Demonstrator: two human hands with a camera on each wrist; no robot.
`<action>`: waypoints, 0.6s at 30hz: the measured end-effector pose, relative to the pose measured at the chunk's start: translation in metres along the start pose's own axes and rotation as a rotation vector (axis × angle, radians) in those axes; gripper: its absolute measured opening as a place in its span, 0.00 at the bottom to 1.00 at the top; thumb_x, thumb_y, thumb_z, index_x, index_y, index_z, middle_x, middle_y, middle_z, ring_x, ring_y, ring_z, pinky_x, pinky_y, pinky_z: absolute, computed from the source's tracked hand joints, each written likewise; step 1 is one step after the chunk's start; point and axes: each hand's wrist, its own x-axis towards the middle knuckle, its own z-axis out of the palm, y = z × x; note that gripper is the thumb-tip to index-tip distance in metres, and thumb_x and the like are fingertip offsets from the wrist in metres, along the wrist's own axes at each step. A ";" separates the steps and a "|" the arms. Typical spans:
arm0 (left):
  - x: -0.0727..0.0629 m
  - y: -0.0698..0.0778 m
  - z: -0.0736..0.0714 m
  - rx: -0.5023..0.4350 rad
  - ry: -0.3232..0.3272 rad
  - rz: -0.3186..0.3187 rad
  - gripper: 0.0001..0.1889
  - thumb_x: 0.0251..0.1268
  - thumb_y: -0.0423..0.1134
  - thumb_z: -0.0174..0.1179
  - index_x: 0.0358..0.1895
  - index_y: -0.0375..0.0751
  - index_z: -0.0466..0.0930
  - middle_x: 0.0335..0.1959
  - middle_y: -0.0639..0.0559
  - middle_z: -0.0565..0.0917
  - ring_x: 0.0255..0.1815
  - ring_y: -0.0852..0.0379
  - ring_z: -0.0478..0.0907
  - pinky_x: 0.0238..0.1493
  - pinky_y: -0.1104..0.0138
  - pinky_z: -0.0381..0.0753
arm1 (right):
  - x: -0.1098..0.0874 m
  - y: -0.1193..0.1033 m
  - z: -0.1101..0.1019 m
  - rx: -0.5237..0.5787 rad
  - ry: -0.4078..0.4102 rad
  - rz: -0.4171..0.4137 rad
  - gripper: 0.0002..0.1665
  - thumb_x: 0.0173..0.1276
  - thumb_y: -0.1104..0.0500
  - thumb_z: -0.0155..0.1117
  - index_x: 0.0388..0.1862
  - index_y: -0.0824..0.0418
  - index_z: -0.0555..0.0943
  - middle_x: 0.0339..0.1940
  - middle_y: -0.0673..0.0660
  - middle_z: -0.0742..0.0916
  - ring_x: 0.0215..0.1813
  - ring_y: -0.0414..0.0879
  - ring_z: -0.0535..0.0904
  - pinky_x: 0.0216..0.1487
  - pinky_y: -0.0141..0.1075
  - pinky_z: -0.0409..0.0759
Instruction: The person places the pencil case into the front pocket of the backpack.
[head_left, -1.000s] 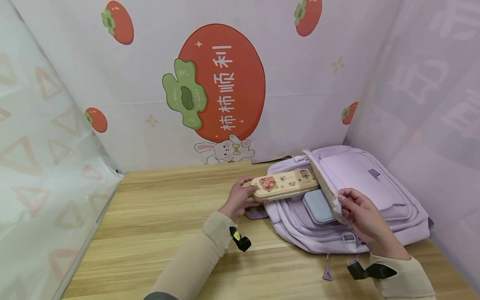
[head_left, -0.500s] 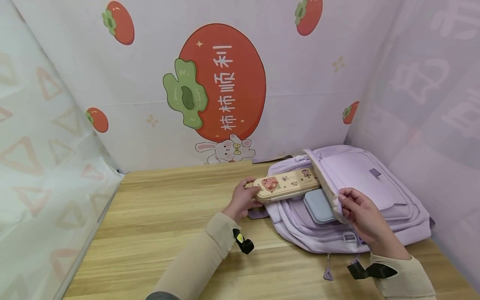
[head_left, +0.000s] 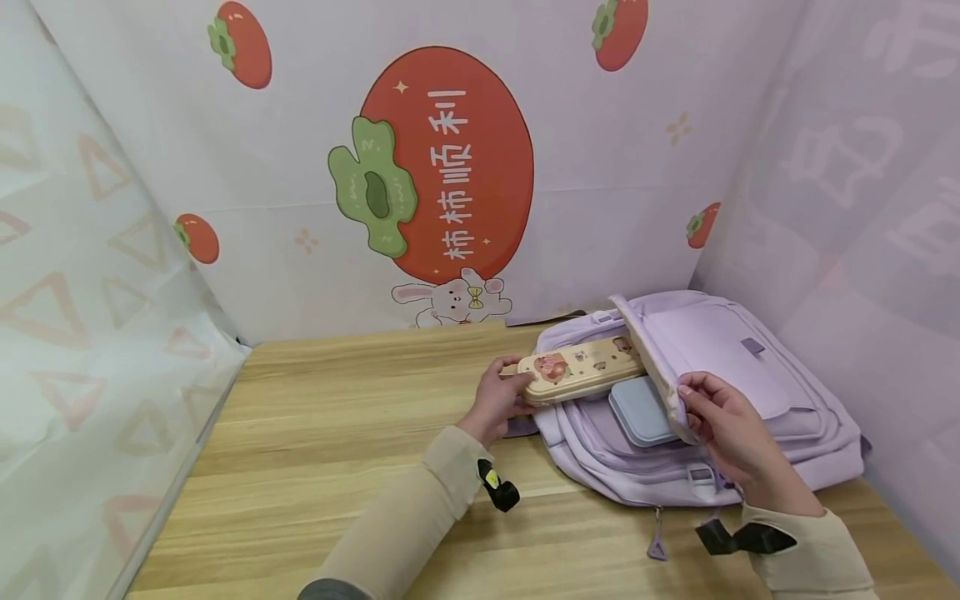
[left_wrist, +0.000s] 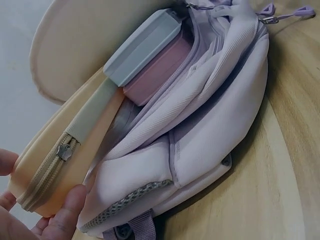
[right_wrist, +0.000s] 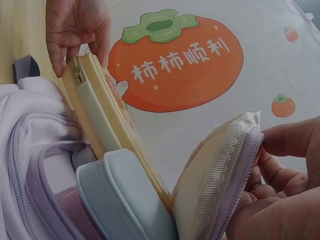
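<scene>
My left hand (head_left: 498, 402) grips the near end of a yellow zippered pencil case (head_left: 581, 368) printed with cartoon animals. The case's far end is tucked under the raised flap of a lilac backpack (head_left: 720, 354), which lies on the table. With thumb and fingertips, my right hand (head_left: 731, 429) pinches the zippered edge of that flap (right_wrist: 215, 175) and holds it up. In the bag's opening sits a light blue box-shaped case (head_left: 639, 412), right beside the pencil case. Under it, in the left wrist view, shows a mauve box-shaped item (left_wrist: 159, 70), partly hidden.
The wooden table (head_left: 330, 450) extends to the left and front of the bag. A purple zipper pull (head_left: 657, 546) hangs from the bag's near side. Behind stands a white backdrop (head_left: 600, 208) printed with persimmons, with more hung cloth on both sides.
My left hand and the pencil case have shifted slightly right, with the case a little further under the flap. The right hand stays on the flap's edge.
</scene>
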 end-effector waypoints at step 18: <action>0.003 -0.004 0.020 -0.017 0.011 -0.018 0.20 0.74 0.30 0.61 0.66 0.38 0.72 0.47 0.39 0.74 0.39 0.49 0.80 0.39 0.51 0.88 | 0.001 -0.002 0.000 -0.038 0.001 0.004 0.18 0.81 0.73 0.47 0.41 0.56 0.81 0.31 0.47 0.79 0.30 0.35 0.72 0.29 0.25 0.71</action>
